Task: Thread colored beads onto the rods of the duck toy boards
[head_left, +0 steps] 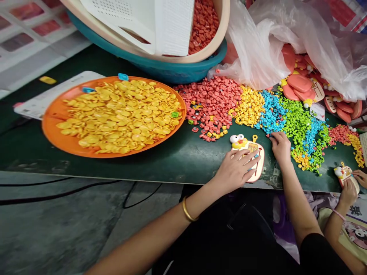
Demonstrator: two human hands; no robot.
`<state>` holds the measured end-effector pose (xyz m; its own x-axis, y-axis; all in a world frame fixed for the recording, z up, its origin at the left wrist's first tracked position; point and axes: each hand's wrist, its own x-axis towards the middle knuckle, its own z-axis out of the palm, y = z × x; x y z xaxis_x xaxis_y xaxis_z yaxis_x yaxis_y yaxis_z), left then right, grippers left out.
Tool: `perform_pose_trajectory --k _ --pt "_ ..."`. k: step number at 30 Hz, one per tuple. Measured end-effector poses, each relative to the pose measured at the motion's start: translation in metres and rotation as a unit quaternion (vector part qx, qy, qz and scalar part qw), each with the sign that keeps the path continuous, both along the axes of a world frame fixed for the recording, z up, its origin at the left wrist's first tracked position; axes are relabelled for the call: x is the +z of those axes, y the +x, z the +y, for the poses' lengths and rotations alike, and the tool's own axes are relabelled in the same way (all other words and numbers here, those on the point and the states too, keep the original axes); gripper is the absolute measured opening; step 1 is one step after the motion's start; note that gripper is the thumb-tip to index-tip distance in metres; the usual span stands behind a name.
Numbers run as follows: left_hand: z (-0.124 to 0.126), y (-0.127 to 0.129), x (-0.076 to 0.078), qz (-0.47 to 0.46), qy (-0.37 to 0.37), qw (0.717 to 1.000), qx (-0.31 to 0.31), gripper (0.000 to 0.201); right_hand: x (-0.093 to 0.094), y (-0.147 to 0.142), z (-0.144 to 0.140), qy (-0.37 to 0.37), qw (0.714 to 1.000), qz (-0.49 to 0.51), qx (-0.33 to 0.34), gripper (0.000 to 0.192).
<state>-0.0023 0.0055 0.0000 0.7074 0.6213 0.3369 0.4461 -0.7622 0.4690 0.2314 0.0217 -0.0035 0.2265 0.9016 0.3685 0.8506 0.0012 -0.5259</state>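
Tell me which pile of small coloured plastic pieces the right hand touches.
The right hand touches the blue pile of small plastic pieces, between the yellow pile and the green pile.

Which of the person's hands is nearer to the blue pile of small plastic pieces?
The right hand: its fingertips touch the near edge of the blue pile. The left hand lies flat on the duck-shaped toy, nearer the table edge and left of the pile.

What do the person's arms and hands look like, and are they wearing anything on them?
Both arms are bare up to near the shoulder. The left hand has a thin gold bangle around its wrist. The right hand wears nothing, and a short black sleeve shows at the top of that arm. No gloves or rings can be seen.
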Motion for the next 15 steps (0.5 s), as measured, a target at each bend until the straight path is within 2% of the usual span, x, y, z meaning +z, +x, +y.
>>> perform_pose_trajectory --k 3,5,9,12,15 --pt "0.001 0.001 -0.001 0.000 0.020 1.000 -0.017 0.036 -0.002 0.011 0.012 -0.044 0.997 -0.046 0.044 0.020" --pt "-0.001 0.003 -0.001 -0.008 0.034 0.999 -0.002 0.035 -0.001 0.010 0.008 -0.054 0.997 -0.046 0.041 0.018" --pt "-0.004 0.005 0.000 -0.005 0.050 0.999 0.012 0.036 0.010 -0.008 -0.014 -0.031 0.998 0.050 0.018 0.012" --pt "-0.004 0.005 0.001 0.002 0.046 0.999 0.011 0.038 0.017 -0.027 -0.027 -0.030 0.992 0.116 0.045 0.015" --pt "-0.006 0.005 0.000 0.006 0.032 0.999 0.043 0.038 0.016 -0.040 -0.029 -0.041 0.985 0.158 0.059 0.017"
